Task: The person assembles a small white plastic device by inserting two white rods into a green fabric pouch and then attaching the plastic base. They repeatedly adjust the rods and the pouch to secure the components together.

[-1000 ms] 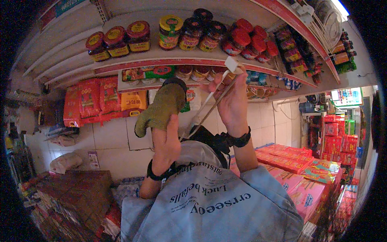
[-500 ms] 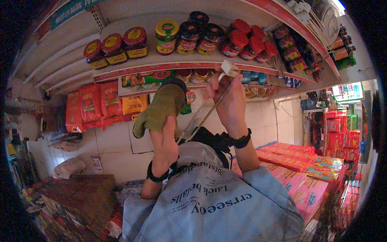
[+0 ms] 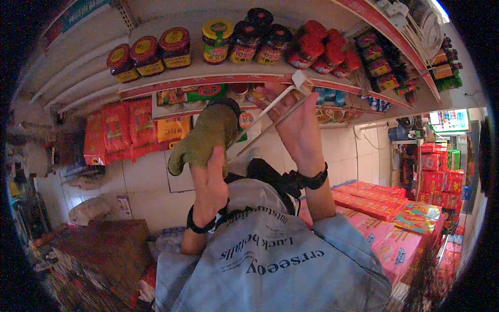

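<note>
My left hand (image 3: 209,174) holds an olive-green, glove-shaped knitted piece (image 3: 210,127) with a dark cuff at its top. The thumb lies along its near side; the other fingers are hidden behind it. To the right, my right hand (image 3: 299,127) is raised palm up, with a long thin white strip (image 3: 278,104) across the fingers. A square white end piece (image 3: 300,80) tops the strip near the fingertips. A thin greyish strip (image 3: 273,127) slants down beside it, near my thumb. The lower ends of both strips come close to the green piece.
Just beyond my hands runs a shelf edge (image 3: 202,79). Dark-lidded jars (image 3: 244,44), red-lidded jars (image 3: 307,46) and maroon jars (image 3: 175,48) stand on it. Red packages (image 3: 122,130) hang lower left. Stacked pink boxes (image 3: 387,234) fill the right; a brown surface (image 3: 109,244) lies left.
My right hand has shifted slightly right and opened its palm more. The two strips lie wider apart, and their lower ends have lifted off my shirt. My left hand has barely moved.
</note>
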Action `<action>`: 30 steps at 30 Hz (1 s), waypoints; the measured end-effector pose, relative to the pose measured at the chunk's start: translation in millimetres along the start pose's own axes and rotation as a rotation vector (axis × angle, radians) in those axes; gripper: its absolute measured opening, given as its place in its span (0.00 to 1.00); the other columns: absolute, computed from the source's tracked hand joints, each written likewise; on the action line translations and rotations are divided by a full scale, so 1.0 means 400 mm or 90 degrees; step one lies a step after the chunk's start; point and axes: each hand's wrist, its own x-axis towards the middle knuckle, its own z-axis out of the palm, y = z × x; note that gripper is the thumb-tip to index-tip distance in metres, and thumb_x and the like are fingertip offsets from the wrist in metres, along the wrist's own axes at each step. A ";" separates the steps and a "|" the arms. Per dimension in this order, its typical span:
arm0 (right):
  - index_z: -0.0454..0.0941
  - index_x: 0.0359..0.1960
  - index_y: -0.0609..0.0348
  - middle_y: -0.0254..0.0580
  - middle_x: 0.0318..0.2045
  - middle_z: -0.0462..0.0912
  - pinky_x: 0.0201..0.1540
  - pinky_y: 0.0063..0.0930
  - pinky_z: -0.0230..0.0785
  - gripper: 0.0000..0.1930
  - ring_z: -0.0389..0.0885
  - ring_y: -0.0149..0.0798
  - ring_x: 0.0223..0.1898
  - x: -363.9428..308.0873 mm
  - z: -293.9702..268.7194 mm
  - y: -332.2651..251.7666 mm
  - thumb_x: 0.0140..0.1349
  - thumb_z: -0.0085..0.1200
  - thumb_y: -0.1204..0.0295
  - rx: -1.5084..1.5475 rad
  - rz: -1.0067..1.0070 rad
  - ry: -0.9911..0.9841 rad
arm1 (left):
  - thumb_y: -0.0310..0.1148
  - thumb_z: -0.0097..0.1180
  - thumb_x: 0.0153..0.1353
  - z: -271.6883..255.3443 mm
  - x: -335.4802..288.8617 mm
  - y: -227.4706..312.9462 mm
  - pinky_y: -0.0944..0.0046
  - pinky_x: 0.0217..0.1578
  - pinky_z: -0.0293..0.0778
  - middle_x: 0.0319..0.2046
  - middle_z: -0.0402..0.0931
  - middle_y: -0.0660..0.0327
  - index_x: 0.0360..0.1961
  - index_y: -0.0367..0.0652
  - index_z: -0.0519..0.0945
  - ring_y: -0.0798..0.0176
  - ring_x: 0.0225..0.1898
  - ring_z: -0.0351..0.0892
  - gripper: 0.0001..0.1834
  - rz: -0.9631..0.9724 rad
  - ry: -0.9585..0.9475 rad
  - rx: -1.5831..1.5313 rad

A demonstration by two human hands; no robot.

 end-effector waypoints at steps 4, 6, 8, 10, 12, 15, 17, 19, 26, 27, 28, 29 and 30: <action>0.58 0.52 0.53 0.49 0.46 0.70 0.54 0.40 0.58 0.29 0.67 0.46 0.50 -0.001 0.030 -0.004 0.57 0.32 0.44 0.036 -0.003 0.016 | 0.29 0.39 0.58 -0.004 -0.006 0.047 0.60 0.51 0.55 0.45 0.66 0.50 0.45 0.32 0.68 0.53 0.47 0.63 0.15 0.149 -0.089 0.058; 0.59 0.51 0.53 0.49 0.46 0.70 0.54 0.40 0.57 0.29 0.67 0.46 0.50 -0.005 0.042 -0.009 0.57 0.31 0.44 0.038 0.007 0.029 | 0.30 0.38 0.59 -0.019 -0.004 0.037 0.60 0.51 0.55 0.45 0.67 0.50 0.44 0.32 0.68 0.53 0.47 0.63 0.15 0.171 -0.073 0.115; 0.60 0.49 0.54 0.48 0.46 0.71 0.54 0.40 0.57 0.29 0.67 0.47 0.51 -0.008 0.034 -0.009 0.57 0.31 0.43 0.040 0.016 0.042 | 0.30 0.38 0.59 -0.020 -0.003 0.052 0.60 0.50 0.56 0.44 0.67 0.50 0.44 0.32 0.68 0.54 0.47 0.63 0.16 0.146 -0.069 0.086; 0.60 0.51 0.48 0.42 0.46 0.70 0.56 0.47 0.52 0.29 0.64 0.47 0.53 -0.012 0.010 -0.010 0.57 0.26 0.42 -0.002 0.046 -0.022 | 0.31 0.37 0.59 -0.036 -0.002 0.031 0.61 0.50 0.56 0.44 0.67 0.51 0.44 0.32 0.68 0.54 0.46 0.63 0.16 0.122 -0.064 0.057; 0.61 0.50 0.48 0.39 0.41 0.72 0.55 0.45 0.54 0.29 0.66 0.45 0.49 -0.015 0.008 -0.012 0.58 0.26 0.42 0.004 0.059 -0.031 | 0.35 0.41 0.59 -0.066 0.009 -0.011 0.61 0.48 0.60 0.46 0.65 0.54 0.45 0.33 0.68 0.59 0.48 0.64 0.17 0.220 0.010 0.206; 0.63 0.48 0.49 0.35 0.32 0.70 0.51 0.42 0.57 0.28 0.69 0.40 0.40 -0.020 0.012 -0.003 0.58 0.27 0.43 0.020 0.067 -0.011 | 0.31 0.37 0.60 -0.034 -0.009 0.054 0.62 0.50 0.56 0.45 0.66 0.53 0.45 0.32 0.68 0.57 0.46 0.63 0.16 0.181 -0.058 0.096; 0.64 0.48 0.50 0.33 0.27 0.68 0.49 0.40 0.59 0.28 0.69 0.38 0.35 -0.023 0.021 0.002 0.58 0.27 0.43 0.030 0.061 0.016 | 0.32 0.38 0.60 -0.026 -0.006 0.056 0.62 0.50 0.56 0.45 0.66 0.53 0.45 0.32 0.67 0.57 0.46 0.63 0.16 0.166 -0.054 0.053; 0.65 0.46 0.51 0.31 0.23 0.62 0.42 0.34 0.61 0.28 0.63 0.33 0.27 -0.026 0.037 -0.001 0.58 0.28 0.42 0.052 0.087 0.072 | 0.32 0.38 0.60 -0.034 -0.004 0.040 0.63 0.49 0.56 0.45 0.66 0.54 0.45 0.32 0.67 0.58 0.46 0.63 0.16 0.152 -0.048 0.011; 0.65 0.45 0.50 0.29 0.20 0.59 0.31 0.26 0.54 0.30 0.57 0.29 0.23 -0.028 -0.006 0.014 0.55 0.30 0.39 0.077 0.067 0.052 | 0.32 0.38 0.60 -0.018 -0.015 0.049 0.64 0.49 0.56 0.45 0.66 0.54 0.45 0.32 0.67 0.58 0.46 0.63 0.16 0.127 -0.056 0.011; 0.66 0.42 0.51 0.29 0.19 0.59 0.30 0.26 0.53 0.32 0.57 0.29 0.22 -0.031 -0.002 0.011 0.53 0.30 0.37 0.083 0.070 0.062 | 0.32 0.38 0.60 -0.019 -0.019 0.049 0.64 0.49 0.56 0.45 0.65 0.54 0.45 0.32 0.67 0.58 0.46 0.63 0.16 0.101 -0.063 0.020; 0.67 0.40 0.52 0.29 0.18 0.58 0.28 0.25 0.51 0.33 0.56 0.29 0.21 -0.034 0.002 0.007 0.51 0.29 0.35 0.089 0.073 0.073 | 0.32 0.38 0.60 -0.019 -0.019 0.047 0.64 0.49 0.56 0.45 0.65 0.54 0.45 0.32 0.67 0.58 0.46 0.63 0.16 0.102 -0.065 0.020; 0.67 0.40 0.52 0.29 0.18 0.58 0.28 0.25 0.51 0.33 0.56 0.29 0.21 -0.034 0.004 0.002 0.51 0.29 0.35 0.089 0.070 0.074 | 0.32 0.38 0.60 -0.020 -0.018 0.040 0.64 0.49 0.56 0.45 0.66 0.54 0.45 0.32 0.67 0.58 0.46 0.63 0.16 0.092 -0.069 0.018; 0.67 0.38 0.52 0.29 0.17 0.57 0.28 0.25 0.50 0.35 0.55 0.29 0.20 -0.037 0.009 -0.005 0.50 0.28 0.33 0.090 0.072 0.074 | 0.32 0.38 0.60 -0.022 -0.018 0.034 0.64 0.49 0.56 0.45 0.66 0.54 0.45 0.32 0.67 0.58 0.46 0.63 0.16 0.083 -0.074 0.017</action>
